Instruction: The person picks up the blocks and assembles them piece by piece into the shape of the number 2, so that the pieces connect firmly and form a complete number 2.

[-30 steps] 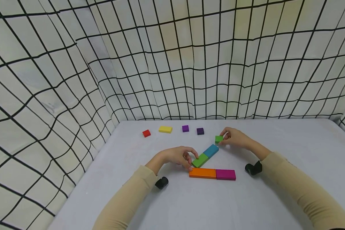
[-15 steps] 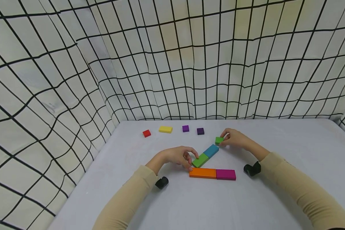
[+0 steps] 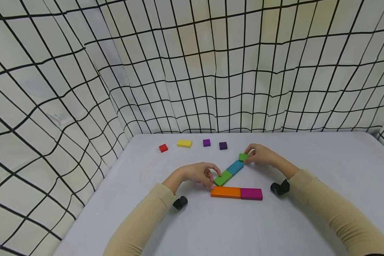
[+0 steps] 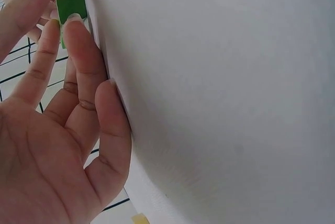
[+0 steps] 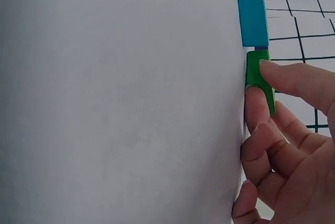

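Note:
Thumb and fingers of my right hand (image 3: 260, 154) pinch a small green block (image 5: 256, 69), just beyond the far end of a blue block (image 3: 235, 167). A narrow gap separates the two in the right wrist view. The blue block meets a longer green block (image 3: 223, 178) end to end, forming a slanted row. My left hand (image 3: 198, 173) stays at that row's near end, relaxed fingertips touching the longer green block and the thumb by the left end of an orange block (image 3: 225, 192). A magenta block (image 3: 251, 194) adjoins the orange one.
Along the back of the white table (image 3: 230, 227) lie a red block (image 3: 163, 148), a yellow block (image 3: 184, 143), a purple block (image 3: 206, 143) and a dark purple block (image 3: 223, 145). A white wall with black grid lines (image 3: 236, 81) rises behind and at the left.
My right hand has brought the small green block slightly nearer and turned it toward the blue block's far end. My left hand and the other blocks have stayed in place.

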Tool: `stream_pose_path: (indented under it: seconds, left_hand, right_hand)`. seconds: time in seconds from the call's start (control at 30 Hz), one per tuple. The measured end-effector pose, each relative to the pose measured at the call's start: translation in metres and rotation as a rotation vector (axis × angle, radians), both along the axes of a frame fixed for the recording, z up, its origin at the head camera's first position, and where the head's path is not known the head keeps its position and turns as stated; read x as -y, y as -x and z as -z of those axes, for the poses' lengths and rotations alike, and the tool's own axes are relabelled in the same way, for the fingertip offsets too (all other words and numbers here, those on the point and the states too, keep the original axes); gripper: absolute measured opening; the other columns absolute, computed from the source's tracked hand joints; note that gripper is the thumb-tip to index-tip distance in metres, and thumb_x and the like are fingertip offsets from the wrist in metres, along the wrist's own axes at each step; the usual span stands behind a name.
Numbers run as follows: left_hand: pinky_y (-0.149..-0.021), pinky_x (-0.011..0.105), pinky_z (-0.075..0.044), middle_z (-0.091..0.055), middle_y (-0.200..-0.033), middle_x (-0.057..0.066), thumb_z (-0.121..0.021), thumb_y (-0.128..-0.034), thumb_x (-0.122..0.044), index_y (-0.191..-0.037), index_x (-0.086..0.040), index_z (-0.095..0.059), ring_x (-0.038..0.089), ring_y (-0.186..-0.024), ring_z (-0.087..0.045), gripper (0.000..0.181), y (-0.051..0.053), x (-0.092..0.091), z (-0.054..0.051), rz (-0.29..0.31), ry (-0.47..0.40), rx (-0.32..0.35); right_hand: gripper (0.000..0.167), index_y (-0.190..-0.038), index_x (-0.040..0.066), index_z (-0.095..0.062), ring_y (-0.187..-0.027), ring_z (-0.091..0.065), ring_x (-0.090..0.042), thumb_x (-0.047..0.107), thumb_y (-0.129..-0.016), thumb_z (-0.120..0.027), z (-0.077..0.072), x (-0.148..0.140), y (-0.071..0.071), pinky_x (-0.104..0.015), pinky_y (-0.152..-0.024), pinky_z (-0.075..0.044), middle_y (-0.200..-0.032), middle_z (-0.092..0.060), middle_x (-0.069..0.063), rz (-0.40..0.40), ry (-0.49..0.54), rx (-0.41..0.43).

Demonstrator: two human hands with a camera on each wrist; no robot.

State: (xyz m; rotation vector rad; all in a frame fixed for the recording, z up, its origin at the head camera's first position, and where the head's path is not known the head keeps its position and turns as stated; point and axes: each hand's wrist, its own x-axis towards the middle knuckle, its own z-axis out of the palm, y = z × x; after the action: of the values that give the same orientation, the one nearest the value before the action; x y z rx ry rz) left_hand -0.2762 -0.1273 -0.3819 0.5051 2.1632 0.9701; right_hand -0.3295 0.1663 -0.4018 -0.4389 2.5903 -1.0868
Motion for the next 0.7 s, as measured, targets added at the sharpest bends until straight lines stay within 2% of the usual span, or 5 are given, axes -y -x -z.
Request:
stream_pose_path:
  seconds: [0.37,0.7]
  left_hand:
    - [-0.067,0.022,-0.043,-0.062,-0.089,0.004,-0.078,-0.0892,-0.005,-0.129,-0.013,-0.061,0.015,-0.08,-0.053,0.043,0.0001,0.0006,0.0003,0.008,0.005,-0.011]
    - [-0.068,0.022,-0.043,-0.062,-0.089,0.005,-0.078,-0.0887,-0.004,-0.129,-0.012,-0.061,0.016,-0.081,-0.053,0.044,-0.0007,0.0005,0.0,0.009,-0.007,-0.007]
  right_hand:
    - [0.038,-0.12,-0.002,-0.059,-0.077,-0.051,-0.02,0.014,-0.091,-0.075,0.0011,-0.0008,0.0008,-0.029,-0.069,-0.044,-0.087,-0.058,-0.008,-0.042,-0.035,-0.027]
    - [0.042,-0.125,-0.003,-0.058,-0.077,-0.05,-0.019,0.014,-0.091,-0.076,-0.0028,-0.0025,-0.0019,-0.029,-0.068,-0.043,-0.088,-0.057,-0.008,-0.076,-0.066,-0.008]
